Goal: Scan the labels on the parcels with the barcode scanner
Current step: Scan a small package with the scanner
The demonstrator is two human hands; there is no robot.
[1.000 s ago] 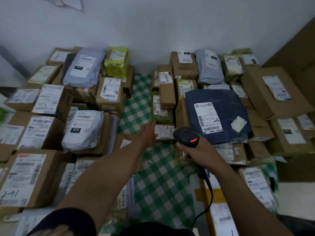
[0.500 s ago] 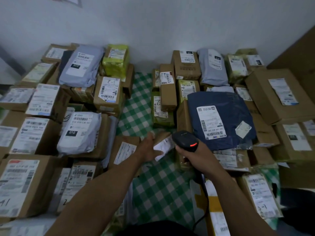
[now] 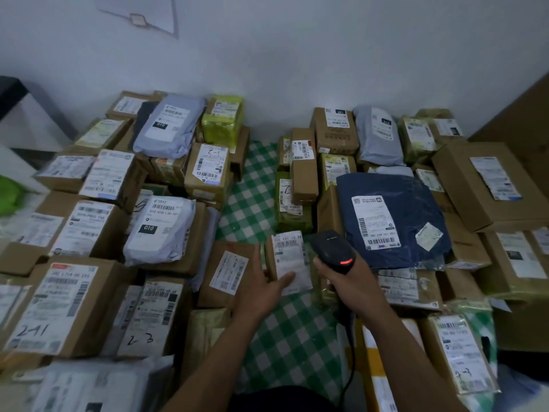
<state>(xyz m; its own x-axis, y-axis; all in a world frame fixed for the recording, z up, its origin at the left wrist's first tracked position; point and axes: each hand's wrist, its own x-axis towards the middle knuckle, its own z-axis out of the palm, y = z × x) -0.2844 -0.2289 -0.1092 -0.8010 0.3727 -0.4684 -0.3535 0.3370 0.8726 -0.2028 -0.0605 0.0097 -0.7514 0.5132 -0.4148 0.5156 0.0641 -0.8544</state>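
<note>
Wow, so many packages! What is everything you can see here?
cardboard boxes: many, brown with white labels, piled left and right
grey bags: at least three, pale grey, two left, one back right
blue bag: one, dark blue, on the right pile
wrapped parcels: a few, yellow-green, back left and right pile
checked cloth: one, green and white, down the middle
small box: one, brown with white label, over the cloth
barcode scanner: one, black with a red light, right of the small box
cable: one, black, hanging from the scanner
wall: one, white, behind everything
left hand: one, grips the small box
right hand: one, grips the barcode scanner
</note>
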